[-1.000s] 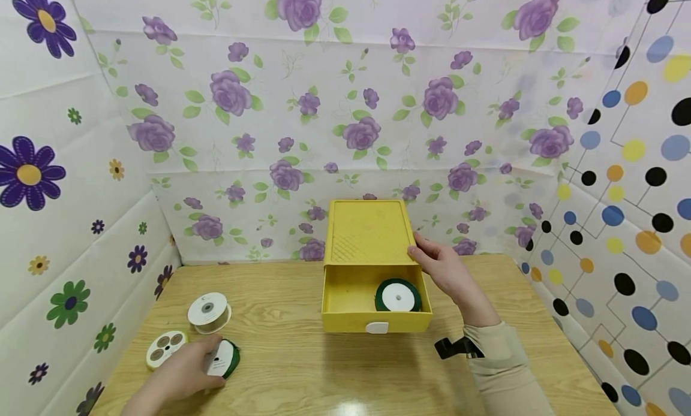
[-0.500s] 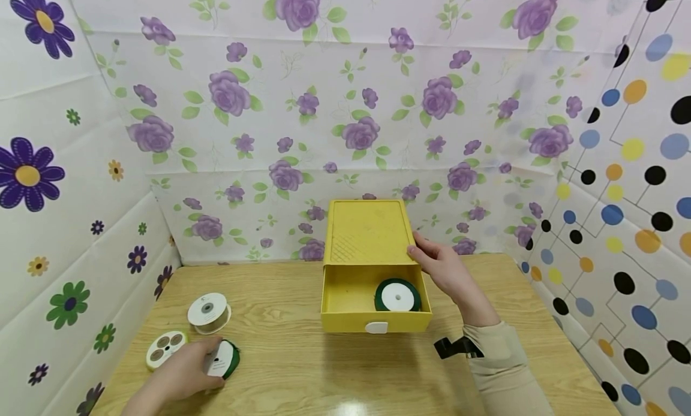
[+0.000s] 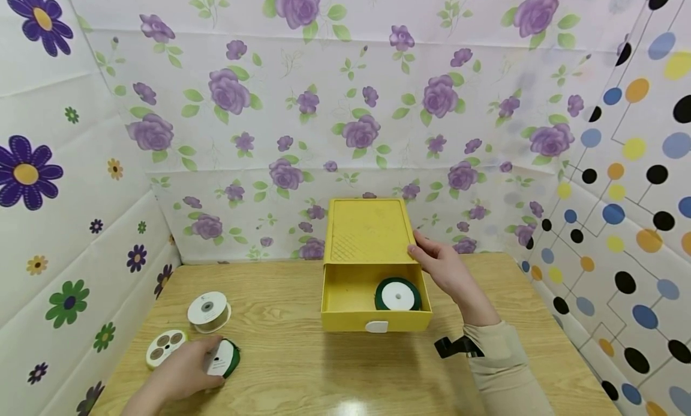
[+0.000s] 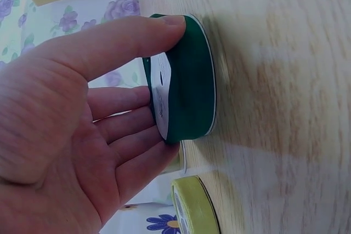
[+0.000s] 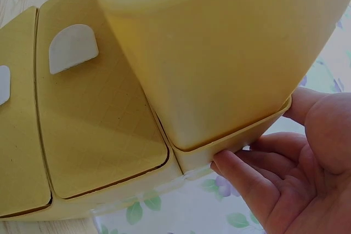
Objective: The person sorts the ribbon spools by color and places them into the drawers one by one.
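Observation:
My left hand (image 3: pixel 180 368) holds a spool of dark green ribbon (image 4: pixel 189 80) by its rim, thumb on one side and fingertips on the other. The spool's white label (image 3: pixel 218 359) faces up, and its lower side lies at the tabletop. At the right side of a yellow drawer cabinet (image 3: pixel 369 230), my right hand (image 3: pixel 445 272) grips the top front edge. In the right wrist view, thumb and index finger (image 5: pixel 241 173) touch the cabinet's edge. The top drawer (image 3: pixel 376 322) is pulled out, with another green ribbon spool (image 3: pixel 398 296) at its right side.
Beside my left hand lie a yellow-edged spool (image 3: pixel 164 346) and a white spool of pale ribbon (image 3: pixel 207 311). Lower drawers with white handles (image 5: pixel 74 47) show in the right wrist view. Patterned cloth walls (image 3: pixel 302 104) surround the wooden table (image 3: pixel 281 356).

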{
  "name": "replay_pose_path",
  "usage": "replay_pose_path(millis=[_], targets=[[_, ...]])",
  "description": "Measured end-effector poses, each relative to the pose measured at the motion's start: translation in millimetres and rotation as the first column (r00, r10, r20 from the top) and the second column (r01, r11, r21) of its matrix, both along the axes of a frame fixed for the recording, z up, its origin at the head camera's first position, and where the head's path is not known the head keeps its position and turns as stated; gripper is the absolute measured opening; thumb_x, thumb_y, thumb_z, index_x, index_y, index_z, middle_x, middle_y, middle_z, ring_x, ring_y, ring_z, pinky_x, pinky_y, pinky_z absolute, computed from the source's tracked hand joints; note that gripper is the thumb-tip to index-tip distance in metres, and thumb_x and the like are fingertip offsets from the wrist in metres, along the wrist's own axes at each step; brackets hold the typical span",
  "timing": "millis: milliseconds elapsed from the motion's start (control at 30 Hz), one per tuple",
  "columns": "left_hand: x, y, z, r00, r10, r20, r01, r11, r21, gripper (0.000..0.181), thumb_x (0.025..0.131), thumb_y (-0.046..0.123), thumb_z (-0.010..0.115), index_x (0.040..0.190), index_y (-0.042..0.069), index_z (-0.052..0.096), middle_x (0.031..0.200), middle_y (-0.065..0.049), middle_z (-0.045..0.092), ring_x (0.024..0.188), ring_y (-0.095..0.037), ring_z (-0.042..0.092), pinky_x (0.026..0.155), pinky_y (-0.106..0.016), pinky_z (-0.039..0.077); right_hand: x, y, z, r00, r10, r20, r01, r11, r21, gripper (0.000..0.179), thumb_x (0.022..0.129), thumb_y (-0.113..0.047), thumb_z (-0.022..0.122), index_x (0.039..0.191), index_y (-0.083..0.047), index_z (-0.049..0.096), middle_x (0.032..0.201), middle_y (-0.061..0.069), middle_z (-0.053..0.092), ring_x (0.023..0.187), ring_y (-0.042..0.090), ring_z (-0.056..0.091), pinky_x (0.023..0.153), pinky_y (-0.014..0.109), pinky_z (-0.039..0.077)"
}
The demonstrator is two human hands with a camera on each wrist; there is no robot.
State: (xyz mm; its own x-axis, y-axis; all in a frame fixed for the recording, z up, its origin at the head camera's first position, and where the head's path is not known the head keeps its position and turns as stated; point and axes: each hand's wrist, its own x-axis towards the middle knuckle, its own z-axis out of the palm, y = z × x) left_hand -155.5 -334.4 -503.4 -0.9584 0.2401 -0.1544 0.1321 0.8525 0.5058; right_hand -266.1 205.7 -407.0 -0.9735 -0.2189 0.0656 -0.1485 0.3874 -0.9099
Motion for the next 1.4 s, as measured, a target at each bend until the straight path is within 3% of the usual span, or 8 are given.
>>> replay_pose_path(millis=[633,1400], targets=[[0.3,-0.5,-2.4,0.999,0.035,0.017,-0.035,0.999,-0.005,0.090,0.074,0.028,0.100,0.142,-0.014,0.059,0.141,-0.028,0.064,0.132,-0.044,0.061,0.108,-0.061,0.050,-0.3,0.3,0.3,1.000,-0.012,0.010,0.011,1.000,0.013,0.073,0.109,-0.051,0.059,0.168,-0.018,0.034,0.172,0.009,0.034,0.151,0.035,0.044,0.116,0.055,0.046],[3.8,-2.8,-5.6,0.999,0.050,-0.014,-0.050,0.999,0.003,0.091,0.072,0.034,0.101,0.141,-0.010,0.062,0.138,-0.024,0.067,0.129,-0.043,0.063,0.105,-0.060,0.053,0.0,1.2,-1.1,1.000,-0.017,0.018,0.017,1.000,0.014,0.073,0.109,-0.052,0.060,0.168,-0.019,0.033,0.172,0.008,0.033,0.152,0.034,0.043,0.117,0.054,0.045]])
